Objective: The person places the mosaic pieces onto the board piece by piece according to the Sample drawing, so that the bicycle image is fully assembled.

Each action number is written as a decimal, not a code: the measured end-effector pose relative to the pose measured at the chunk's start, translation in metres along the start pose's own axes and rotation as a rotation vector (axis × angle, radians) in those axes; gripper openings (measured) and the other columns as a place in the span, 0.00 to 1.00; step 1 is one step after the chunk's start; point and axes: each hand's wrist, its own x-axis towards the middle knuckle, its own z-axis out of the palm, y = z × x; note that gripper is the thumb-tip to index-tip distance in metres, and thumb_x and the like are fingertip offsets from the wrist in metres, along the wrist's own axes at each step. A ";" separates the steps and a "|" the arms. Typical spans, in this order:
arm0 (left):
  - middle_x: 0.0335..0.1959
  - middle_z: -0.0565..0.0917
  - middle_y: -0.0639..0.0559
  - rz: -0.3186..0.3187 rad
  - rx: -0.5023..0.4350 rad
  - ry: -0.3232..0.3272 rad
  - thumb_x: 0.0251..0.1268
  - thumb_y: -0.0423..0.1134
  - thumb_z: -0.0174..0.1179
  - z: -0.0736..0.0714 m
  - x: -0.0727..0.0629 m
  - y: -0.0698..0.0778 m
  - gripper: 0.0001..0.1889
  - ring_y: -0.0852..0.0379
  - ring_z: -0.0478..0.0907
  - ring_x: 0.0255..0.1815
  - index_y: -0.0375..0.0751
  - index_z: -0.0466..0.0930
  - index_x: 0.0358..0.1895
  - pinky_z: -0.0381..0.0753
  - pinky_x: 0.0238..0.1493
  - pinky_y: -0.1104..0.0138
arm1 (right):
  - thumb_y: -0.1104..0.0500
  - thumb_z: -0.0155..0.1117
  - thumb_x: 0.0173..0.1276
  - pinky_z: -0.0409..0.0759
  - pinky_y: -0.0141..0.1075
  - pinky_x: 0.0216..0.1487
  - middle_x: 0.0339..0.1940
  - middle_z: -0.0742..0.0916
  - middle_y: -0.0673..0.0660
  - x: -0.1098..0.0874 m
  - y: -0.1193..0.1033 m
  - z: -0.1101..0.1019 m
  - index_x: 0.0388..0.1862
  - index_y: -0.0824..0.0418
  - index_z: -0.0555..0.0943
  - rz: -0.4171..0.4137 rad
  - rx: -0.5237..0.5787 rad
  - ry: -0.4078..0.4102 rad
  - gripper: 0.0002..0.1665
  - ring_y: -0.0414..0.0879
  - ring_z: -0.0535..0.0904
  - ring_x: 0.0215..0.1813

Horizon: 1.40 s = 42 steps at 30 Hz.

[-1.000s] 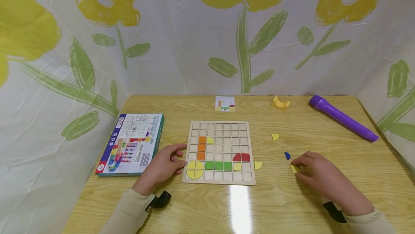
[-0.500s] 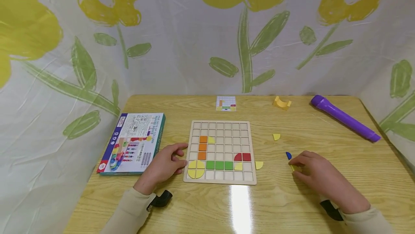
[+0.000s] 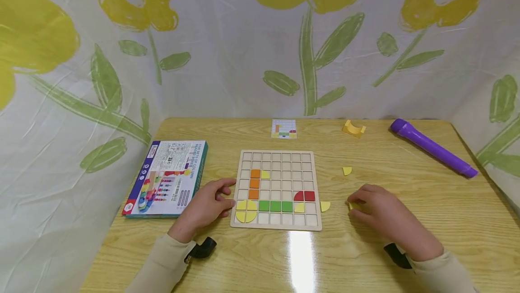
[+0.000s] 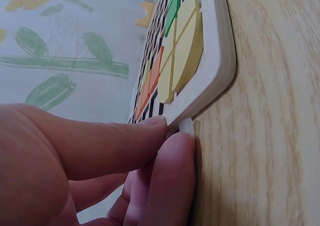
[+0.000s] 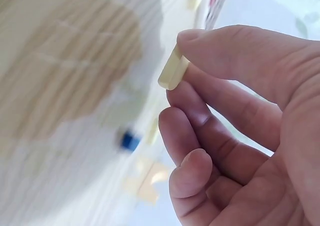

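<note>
My right hand [image 3: 383, 216] pinches a yellow quarter-circle tile [image 5: 173, 72] between thumb and fingertips, to the right of the gridded wooden board [image 3: 276, 227]. A blue half-circle tile [image 5: 131, 141] shows behind that hand in the right wrist view; in the head view the hand hides it. My left hand [image 3: 207, 205] rests with thumb and fingertips against the board's left edge. In the grid sit orange squares [image 3: 254, 183], green squares [image 3: 275, 206], a yellow circle of quarter tiles [image 3: 246, 211], a red square [image 3: 309, 196] and a red quarter-circle [image 3: 299, 197].
One loose yellow quarter-circle [image 3: 325, 206] lies by the board's right edge, another [image 3: 347, 171] farther back. A pattern card [image 3: 284, 129], an orange arch block [image 3: 354, 128] and a purple microphone-shaped object [image 3: 433, 147] lie at the back. A flat box [image 3: 166, 180] is on the left.
My right hand has moved left toward the board with the yellow tile, and now covers the blue half-circle in the head view. The left hand stays at the board's edge.
</note>
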 end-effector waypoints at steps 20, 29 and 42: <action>0.56 0.79 0.42 0.014 0.009 -0.003 0.74 0.31 0.68 0.000 -0.001 0.002 0.30 0.52 0.78 0.43 0.45 0.76 0.77 0.89 0.36 0.65 | 0.56 0.84 0.63 0.89 0.41 0.49 0.42 0.89 0.48 0.042 -0.070 0.023 0.45 0.56 0.92 -0.118 -0.011 -0.027 0.13 0.43 0.84 0.46; 0.56 0.79 0.44 -0.007 0.012 0.016 0.73 0.30 0.69 0.001 0.001 0.000 0.31 0.52 0.78 0.44 0.47 0.76 0.77 0.90 0.38 0.66 | 0.58 0.83 0.63 0.85 0.36 0.42 0.37 0.87 0.47 0.044 -0.074 0.029 0.42 0.56 0.92 -0.133 -0.010 -0.009 0.10 0.40 0.80 0.42; 0.57 0.78 0.43 -0.009 0.000 0.009 0.73 0.29 0.68 0.001 -0.001 0.000 0.31 0.51 0.77 0.44 0.46 0.76 0.77 0.90 0.38 0.66 | 0.55 0.85 0.62 0.85 0.35 0.41 0.37 0.87 0.46 0.045 -0.074 0.036 0.44 0.54 0.93 -0.138 -0.031 0.025 0.12 0.39 0.80 0.41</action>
